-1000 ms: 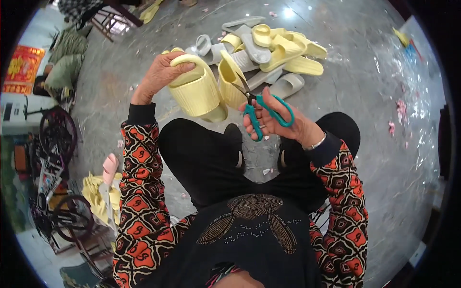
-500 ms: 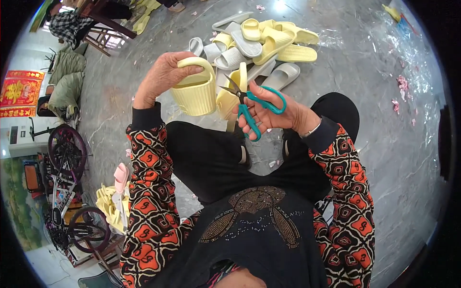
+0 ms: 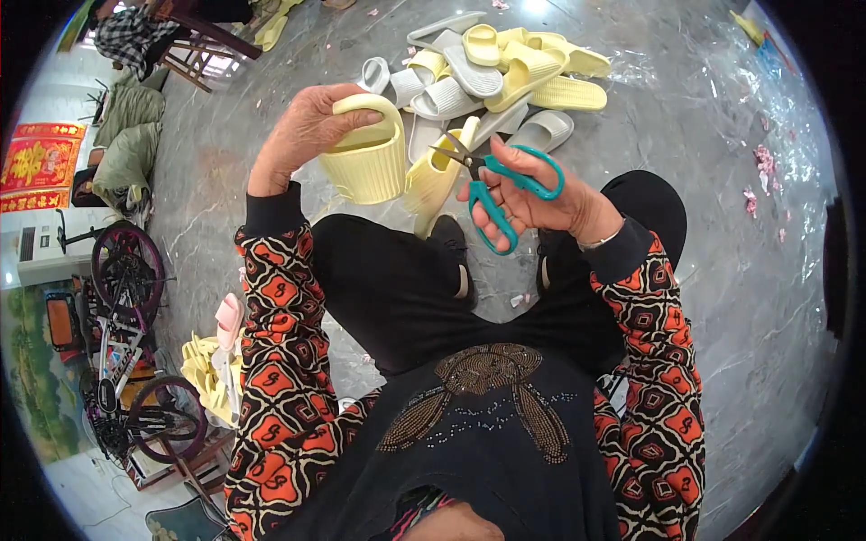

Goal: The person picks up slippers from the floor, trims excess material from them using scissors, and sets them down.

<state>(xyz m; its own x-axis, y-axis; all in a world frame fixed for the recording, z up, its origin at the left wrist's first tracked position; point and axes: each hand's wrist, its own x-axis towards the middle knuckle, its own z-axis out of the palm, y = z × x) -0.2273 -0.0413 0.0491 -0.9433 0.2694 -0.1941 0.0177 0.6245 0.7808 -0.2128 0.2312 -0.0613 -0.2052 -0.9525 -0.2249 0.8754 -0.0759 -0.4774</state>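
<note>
My left hand (image 3: pixel 316 131) is closed on the looped upper edge of a pale yellow ribbed slipper (image 3: pixel 365 171), held up above my left knee. Between the fingers of my right hand (image 3: pixel 546 198) sits a pair of scissors (image 3: pixel 494 216) with teal handles. Their dark blades are parted and point up and to the left, short of the held slipper. Behind the blades, another yellow slipper (image 3: pixel 428 185) stands tilted near my left shoe (image 3: pixel 448 243). Its lower end is partly hidden by my leg.
A pile of grey and yellow slippers (image 3: pixel 469 72) lies on the grey marbled floor ahead. At left are a bicycle (image 3: pixel 117 352), more yellow slippers (image 3: pixel 207 374) and a pink slipper (image 3: pixel 229 311). Pink scraps (image 3: pixel 764 162) lie at right. A person (image 3: pixel 135 38) is at the upper left.
My right hand has moved a little to the right and up with the scissors, away from the held slipper. My left hand keeps its hold on the slipper, slightly higher in view.
</note>
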